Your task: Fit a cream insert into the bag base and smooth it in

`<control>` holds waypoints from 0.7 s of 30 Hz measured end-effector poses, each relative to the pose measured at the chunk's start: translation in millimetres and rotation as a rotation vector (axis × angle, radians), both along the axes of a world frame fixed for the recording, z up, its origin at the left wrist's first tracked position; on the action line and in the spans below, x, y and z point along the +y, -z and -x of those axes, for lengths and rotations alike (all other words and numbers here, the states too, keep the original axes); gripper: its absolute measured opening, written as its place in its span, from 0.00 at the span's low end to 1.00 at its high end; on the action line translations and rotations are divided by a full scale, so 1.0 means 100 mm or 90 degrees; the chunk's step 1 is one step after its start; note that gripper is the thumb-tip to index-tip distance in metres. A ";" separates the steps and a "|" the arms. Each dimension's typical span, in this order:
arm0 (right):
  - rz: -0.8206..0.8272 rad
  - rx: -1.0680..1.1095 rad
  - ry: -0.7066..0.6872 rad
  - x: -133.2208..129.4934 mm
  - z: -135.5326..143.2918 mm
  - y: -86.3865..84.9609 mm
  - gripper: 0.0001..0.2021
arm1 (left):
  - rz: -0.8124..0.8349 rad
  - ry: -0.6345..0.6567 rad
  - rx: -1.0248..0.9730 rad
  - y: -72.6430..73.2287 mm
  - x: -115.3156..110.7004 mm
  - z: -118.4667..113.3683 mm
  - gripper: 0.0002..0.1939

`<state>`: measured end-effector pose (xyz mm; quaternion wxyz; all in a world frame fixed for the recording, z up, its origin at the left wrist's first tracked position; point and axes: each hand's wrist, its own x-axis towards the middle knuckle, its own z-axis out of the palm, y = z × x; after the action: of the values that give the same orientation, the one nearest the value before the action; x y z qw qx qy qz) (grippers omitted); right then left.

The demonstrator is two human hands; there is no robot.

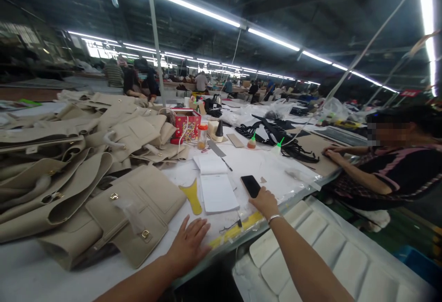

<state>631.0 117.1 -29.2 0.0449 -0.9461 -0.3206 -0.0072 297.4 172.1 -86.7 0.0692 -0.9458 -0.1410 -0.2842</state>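
My right hand (pixel 266 203), with a bracelet at the wrist, grips the near end of a black smartphone (pixel 250 184) that lies on the white table. Flat near the table's front edge rests my left hand (pixel 189 246), fingers spread and holding nothing. An open notepad (pixel 219 194) with white pages lies between and beyond the two hands. Beside it on the left is a flat yellow piece (pixel 194 196) with a forked end. A beige bag panel with gold clasps (pixel 138 210) lies to the left of my left hand.
Beige bag pieces (pixel 113 127) are heaped on the left. Behind the notepad stand a red box (pixel 186 124), an orange-lidded jar (pixel 202 137) and green-tipped bottles (pixel 252 142). Black straps (pixel 276 131) lie farther back. A co-worker (pixel 390 164) sits at the right; white padded panels (pixel 311 246) are below.
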 end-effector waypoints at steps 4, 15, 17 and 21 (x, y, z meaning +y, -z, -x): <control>-0.008 0.004 -0.028 0.29 -0.04 0.05 0.32 | -0.053 0.031 0.020 0.07 0.03 0.21 0.26; -0.047 0.071 0.008 1.16 -0.20 0.16 0.34 | -0.168 0.073 -0.048 0.11 0.18 0.10 0.21; -0.048 0.073 0.004 1.22 -0.20 0.18 0.34 | -0.161 0.067 -0.045 0.10 0.18 0.11 0.21; -0.041 0.072 0.003 1.24 -0.20 0.18 0.33 | -0.154 0.051 -0.021 0.07 0.16 0.13 0.21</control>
<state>650.5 241.5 -47.5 0.0935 -0.9437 -0.3153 0.0354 284.0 188.2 -93.7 0.1688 -0.9307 -0.0693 -0.3171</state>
